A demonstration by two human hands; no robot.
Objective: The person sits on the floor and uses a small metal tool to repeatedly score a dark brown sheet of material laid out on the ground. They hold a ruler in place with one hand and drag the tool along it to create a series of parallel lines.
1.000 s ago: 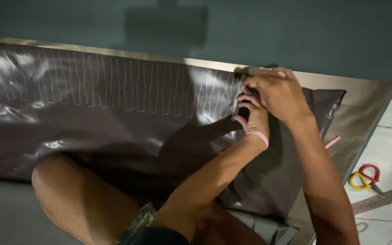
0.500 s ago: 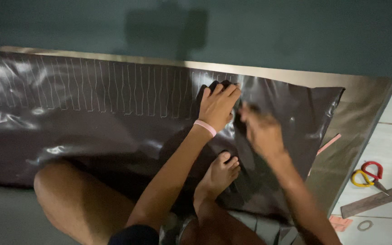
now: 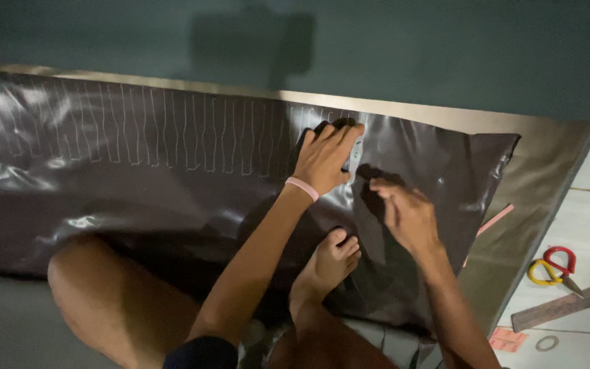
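The left hand [image 3: 324, 158] now lies flat, fingers spread, pinning a pale template [image 3: 355, 152] on the dark sheet [image 3: 138, 198], while the right hand [image 3: 405, 215], which has come away from it, hovers half-curled and holds nothing I can see.

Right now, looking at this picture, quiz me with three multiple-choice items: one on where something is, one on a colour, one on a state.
1. Where do the scissors lie?
A. on the tiled floor at the right
B. on the dark sheet
C. in the left hand

2. What colour is the wristband on the left wrist?
A. green
B. pink
C. black

3. How is the left hand placed?
A. clenched in a fist in the air
B. holding the scissors
C. pressed palm-down on the dark sheet

Answers: 1 A, they rest on the pale tiles beside a ruler. 2 B, the band shows pink. 3 C, its fingers are spread on the sheet.
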